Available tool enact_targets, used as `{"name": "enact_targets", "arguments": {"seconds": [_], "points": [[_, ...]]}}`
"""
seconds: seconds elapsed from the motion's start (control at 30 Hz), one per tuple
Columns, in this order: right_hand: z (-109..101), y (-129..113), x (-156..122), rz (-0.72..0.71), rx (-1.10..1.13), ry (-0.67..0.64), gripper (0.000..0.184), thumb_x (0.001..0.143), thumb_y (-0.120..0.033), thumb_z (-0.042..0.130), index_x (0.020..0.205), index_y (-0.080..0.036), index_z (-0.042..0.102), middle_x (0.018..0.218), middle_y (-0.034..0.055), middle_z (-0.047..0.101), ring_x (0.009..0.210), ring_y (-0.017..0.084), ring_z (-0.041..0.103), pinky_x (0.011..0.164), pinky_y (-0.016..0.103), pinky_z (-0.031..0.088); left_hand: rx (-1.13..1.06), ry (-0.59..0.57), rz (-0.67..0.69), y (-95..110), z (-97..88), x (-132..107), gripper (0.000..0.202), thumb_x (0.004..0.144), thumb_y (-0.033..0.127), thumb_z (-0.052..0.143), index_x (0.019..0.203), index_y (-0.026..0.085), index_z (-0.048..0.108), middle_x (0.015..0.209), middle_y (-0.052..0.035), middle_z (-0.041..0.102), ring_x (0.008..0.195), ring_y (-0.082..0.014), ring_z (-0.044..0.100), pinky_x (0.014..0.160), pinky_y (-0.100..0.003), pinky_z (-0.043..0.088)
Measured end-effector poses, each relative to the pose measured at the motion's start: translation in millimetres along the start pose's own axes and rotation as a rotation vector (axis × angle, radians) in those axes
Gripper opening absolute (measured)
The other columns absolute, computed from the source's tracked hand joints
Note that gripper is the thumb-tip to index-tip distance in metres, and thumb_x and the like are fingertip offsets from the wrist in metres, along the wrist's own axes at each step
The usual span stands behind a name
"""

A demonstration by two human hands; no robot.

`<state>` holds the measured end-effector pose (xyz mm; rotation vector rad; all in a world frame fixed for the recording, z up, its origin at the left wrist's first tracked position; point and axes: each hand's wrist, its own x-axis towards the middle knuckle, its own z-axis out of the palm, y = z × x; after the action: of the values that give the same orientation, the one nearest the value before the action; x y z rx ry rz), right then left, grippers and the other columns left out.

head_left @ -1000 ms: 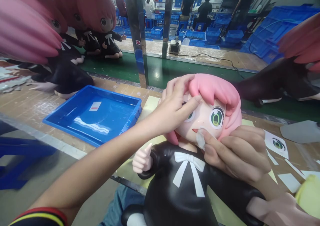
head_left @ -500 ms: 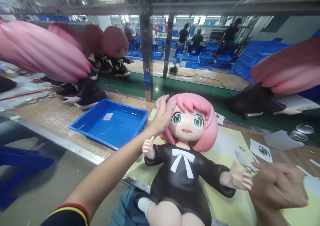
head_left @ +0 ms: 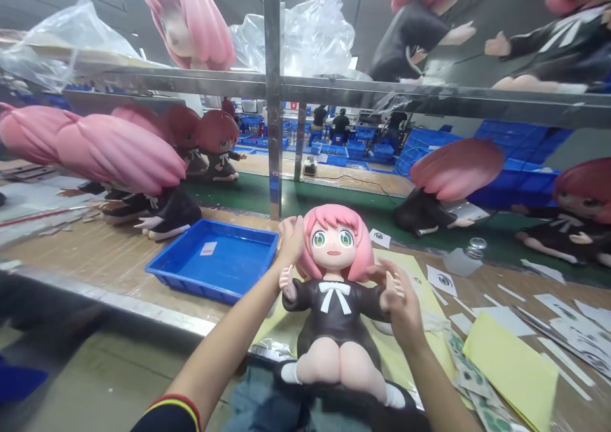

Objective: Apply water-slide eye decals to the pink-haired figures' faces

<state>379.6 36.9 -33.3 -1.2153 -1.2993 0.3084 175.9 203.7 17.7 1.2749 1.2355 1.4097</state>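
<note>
A large figure (head_left: 338, 314) with pink hair, green eyes, a black dress and a white bow leans back against my lap at the table edge. My left hand (head_left: 291, 241) lies along the side of its head, fingers round the hair. On the other side, my right hand (head_left: 405, 305) is behind the figure's raised small hand (head_left: 392, 285), its fingers stretched towards the hair and partly covered. I see no tool in it. Yellow paper (head_left: 424, 279) lies beneath the figure.
A blue tray (head_left: 214, 263) with a small label stands left. Right are a clear bottle (head_left: 465, 257), an eye print (head_left: 442, 280), a folded yellow sheet (head_left: 513, 365) and paper strips. More pink-haired figures (head_left: 219, 146) line the green belt and the metal shelf (head_left: 329, 88) above.
My right hand has come in from the right to the figure's side; the thin pale piece it held no longer shows. My view has tilted up and back. My left hand stays at the head.
</note>
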Motion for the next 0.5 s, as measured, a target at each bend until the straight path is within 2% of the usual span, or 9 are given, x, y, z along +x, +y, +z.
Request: {"name": "enact_targets", "arguments": {"seconds": [0.07,0.13,0.2,0.23,0.27,0.33,0.4,0.5], "points": [[8.4,-11.1,8.4,0.048,0.024,-0.064,0.047,0.093,-0.063,0.067,0.1,-0.016,0.072,0.087,0.0049,0.073,0.081,0.019,0.069,0.088,0.043,0.058,-0.047,0.001,-0.014,-4.1,-17.2,-15.5,0.041,0.1,0.051,0.058,0.119,0.015,0.065,0.13,-0.0111,0.064,0.122,-0.0263,0.062,0.107,-0.051,0.051],[10.8,-16.4,10.7,0.096,0.04,-0.076,0.04,0.091,-0.056,0.072,0.081,-0.017,0.072,0.077,0.0033,0.072,0.076,0.018,0.069,0.092,0.043,0.057,-0.107,-0.031,-0.032,-12.7,-35.5,-41.9,0.051,0.101,0.061,0.05,0.11,0.014,0.067,0.11,-0.0093,0.071,0.103,-0.022,0.069,0.096,-0.046,0.057],[10.4,-17.2,7.0,0.136,0.075,-0.041,0.04,0.092,-0.055,0.071,0.079,-0.017,0.071,0.078,0.0043,0.073,0.078,0.019,0.071,0.09,0.043,0.058,-0.15,-0.101,-0.011,-23.5,-47.9,-73.8,0.072,0.1,0.074,0.033,0.095,0.013,0.071,0.093,-0.0091,0.073,0.091,-0.0216,0.072,0.089,-0.043,0.06],[10.2,-16.6,3.5,0.152,0.097,-0.009,0.041,0.092,-0.056,0.071,0.078,-0.017,0.071,0.078,0.0045,0.073,0.079,0.019,0.071,0.087,0.042,0.058,-0.159,-0.127,0.018,-28.4,-50.9,-88.6,0.078,0.095,0.08,0.034,0.088,0.014,0.073,0.09,-0.0109,0.075,0.089,-0.0239,0.072,0.084,-0.041,0.06],[10.5,-16.0,-0.7,0.162,0.121,0.032,0.042,0.092,-0.056,0.071,0.077,-0.017,0.07,0.076,0.0042,0.072,0.079,0.02,0.071,0.084,0.041,0.059,-0.164,-0.139,0.056,-32.3,-51.7,-101.0,0.075,0.088,0.084,0.046,0.083,0.015,0.074,0.089,-0.0112,0.075,0.089,-0.025,0.072,0.082,-0.038,0.061],[12.2,-16.1,-9.7,0.168,0.166,0.128,0.043,0.092,-0.055,0.07,0.071,-0.018,0.067,0.07,0.003,0.068,0.075,0.02,0.069,0.08,0.039,0.058,-0.156,-0.137,0.111,-35.3,-48.8,-116.1,0.061,0.085,0.075,0.062,0.075,0.016,0.074,0.081,-0.0094,0.075,0.082,-0.0232,0.071,0.078,-0.033,0.06],[13.3,-19.9,-17.1,0.161,0.207,0.219,0.041,0.093,-0.051,0.069,0.068,-0.019,0.065,0.066,0.0021,0.064,0.07,0.018,0.065,0.077,0.036,0.056,-0.134,-0.131,0.153,-30.5,-42.5,-118.8,0.045,0.088,0.058,0.069,0.07,0.017,0.073,0.074,-0.0067,0.075,0.073,-0.0199,0.07,0.072,-0.028,0.058],[5.6,-33.5,-20.3,0.133,0.261,0.314,0.036,0.097,-0.042,0.064,0.068,-0.02,0.064,0.066,0.0011,0.061,0.065,0.016,0.061,0.076,0.034,0.056,-0.083,-0.179,0.225,-7.1,-28.7,-113.6,0.029,0.089,0.04,0.072,0.07,0.018,0.074,0.072,-0.0048,0.075,0.069,-0.0181,0.071,0.065,-0.023,0.057]]}}
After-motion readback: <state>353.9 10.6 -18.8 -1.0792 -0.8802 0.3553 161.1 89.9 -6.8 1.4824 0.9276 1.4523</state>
